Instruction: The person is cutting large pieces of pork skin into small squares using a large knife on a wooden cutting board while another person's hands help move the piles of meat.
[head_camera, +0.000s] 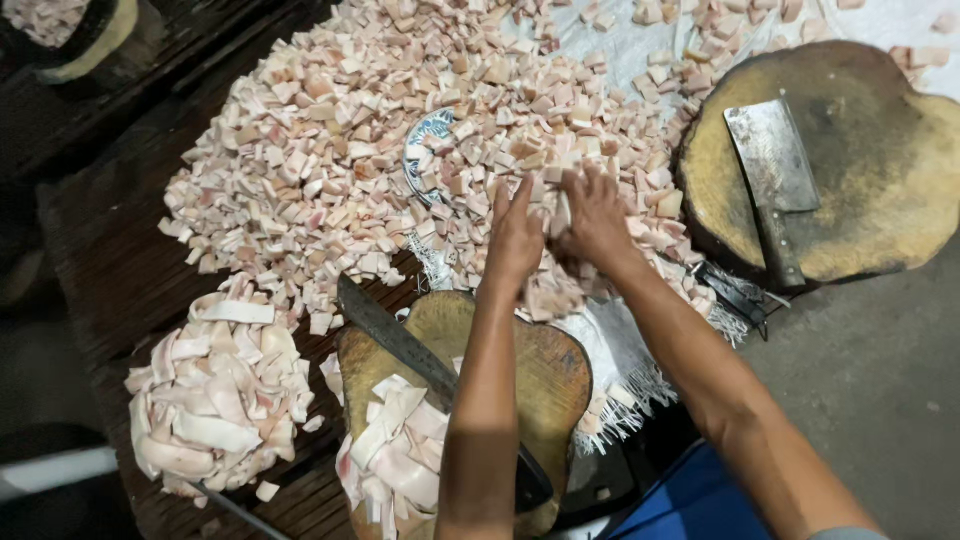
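Head view: left hand (515, 238) and right hand (597, 215), cupped, press into cubes (330, 150); soft, greasy, probably slippery; best scooped from beneath.

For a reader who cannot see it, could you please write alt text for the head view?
Left hand and right hand push into a heap of diced pale meat. A long knife lies across the near board; a cleaver rests on the round block.
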